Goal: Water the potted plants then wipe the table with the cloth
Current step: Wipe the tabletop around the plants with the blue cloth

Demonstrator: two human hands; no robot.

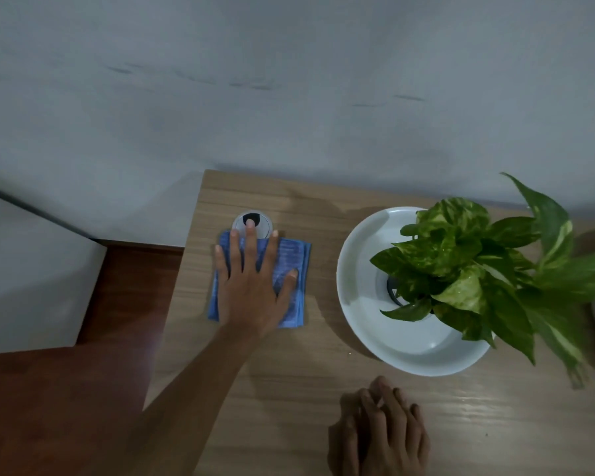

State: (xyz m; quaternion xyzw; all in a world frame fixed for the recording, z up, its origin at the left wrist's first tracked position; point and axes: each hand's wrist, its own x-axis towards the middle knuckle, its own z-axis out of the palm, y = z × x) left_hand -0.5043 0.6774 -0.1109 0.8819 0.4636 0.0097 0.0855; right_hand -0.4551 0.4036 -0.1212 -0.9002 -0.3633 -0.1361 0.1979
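The cloth (pixel 291 269) is blue with faint paler stripes, on a light wood-grain surface (pixel 289 389). The pot (pixel 364 304) is white. Its leaves (pixel 461 255) are green, mottled yellow.

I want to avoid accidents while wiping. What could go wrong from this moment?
The left hand presses the blue cloth flat beside the round cable grommet; its middle fingertip lies over the opening, so the cloth might snag there. A wide sweep to the right might bump the white pot, whose plant overhangs the table.
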